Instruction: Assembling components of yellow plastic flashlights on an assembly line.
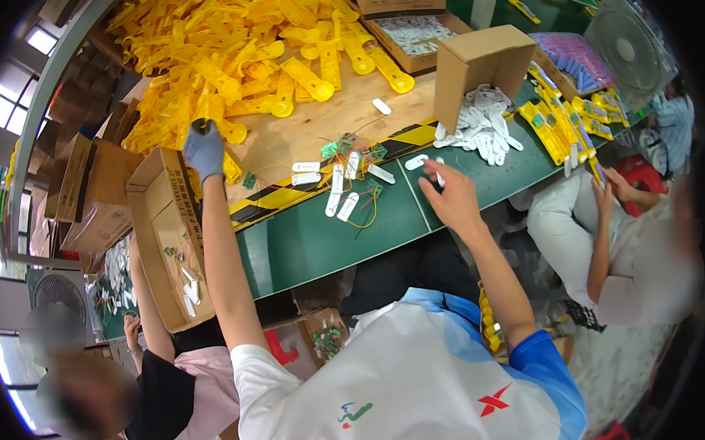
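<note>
My left hand (pixel 205 152), in a grey glove with dark fingertips, reaches to the near left edge of a heap of yellow plastic casings (pixel 307 79). Its fingers are partly hidden, so I cannot tell if they grip a casing. Over the green table my right hand (pixel 454 196) is bare, its fingers bent around a small white oval plastic piece (pixel 441 178). Another white piece (pixel 416 162) lies just beyond those fingertips. Between my hands, several white pieces (pixel 334 179) lie among small green circuit boards (pixel 330 150) with thin red and yellow wires.
A tipped cardboard box (pixel 483 53) spills white pieces (pixel 486 128) on the right. An open carton (pixel 153 252) stands left of my forearm. Black-and-yellow tape (pixel 408 136) borders the wooden board. Co-workers sit at both sides; the right one handles yellow casings (pixel 553 129).
</note>
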Demonstrator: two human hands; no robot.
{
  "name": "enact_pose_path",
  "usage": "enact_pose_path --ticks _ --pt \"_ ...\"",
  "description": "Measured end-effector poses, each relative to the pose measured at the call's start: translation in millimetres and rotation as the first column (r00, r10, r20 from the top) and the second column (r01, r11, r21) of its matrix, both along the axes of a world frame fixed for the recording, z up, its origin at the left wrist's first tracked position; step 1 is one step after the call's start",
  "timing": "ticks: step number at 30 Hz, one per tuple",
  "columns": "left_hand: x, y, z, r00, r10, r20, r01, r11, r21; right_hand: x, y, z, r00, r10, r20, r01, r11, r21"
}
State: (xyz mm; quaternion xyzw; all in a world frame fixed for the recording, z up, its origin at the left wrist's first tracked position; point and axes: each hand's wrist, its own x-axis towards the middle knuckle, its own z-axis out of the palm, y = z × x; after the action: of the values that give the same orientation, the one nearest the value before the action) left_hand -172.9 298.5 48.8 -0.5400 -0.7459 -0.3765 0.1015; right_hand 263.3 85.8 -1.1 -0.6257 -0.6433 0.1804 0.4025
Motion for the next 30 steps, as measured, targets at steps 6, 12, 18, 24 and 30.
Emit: enact_pose_path --ticks 6,12,18,24,30 --pt "-53.5 -105.7 -38.0 0.679 -0.567 0.467 0.489 0.823 0.289 -19.4 38.3 20.8 0.984 0.132 0.119 -0.143 0.986 0.085" --pt "91.1 -256.6 -30.1 -0.411 -0.353 0.841 0.252 0.842 0.476 -45.1 47.9 13.1 0.822 0.325 0.467 -0.332 0.941 -0.070" --pt "170.1 -340.9 -63.1 -0.367 -0.242 0.898 0.381 0.842 0.383 -36.4 59.2 51.1 0.909 0.416 -0.014 -0.410 0.889 -0.206" --pt "198.5 -347.4 -64.1 -0.696 -0.097 0.712 0.443 0.722 0.531 -19.1 103.4 86.9 0.967 0.255 -0.011 -0.255 0.967 -0.017" --pt "218.0 -316.1 -64.4 -0.829 -0.056 0.556 0.381 0.670 0.637 -11.1 115.6 124.0 0.975 0.217 0.048 -0.213 0.973 -0.089"
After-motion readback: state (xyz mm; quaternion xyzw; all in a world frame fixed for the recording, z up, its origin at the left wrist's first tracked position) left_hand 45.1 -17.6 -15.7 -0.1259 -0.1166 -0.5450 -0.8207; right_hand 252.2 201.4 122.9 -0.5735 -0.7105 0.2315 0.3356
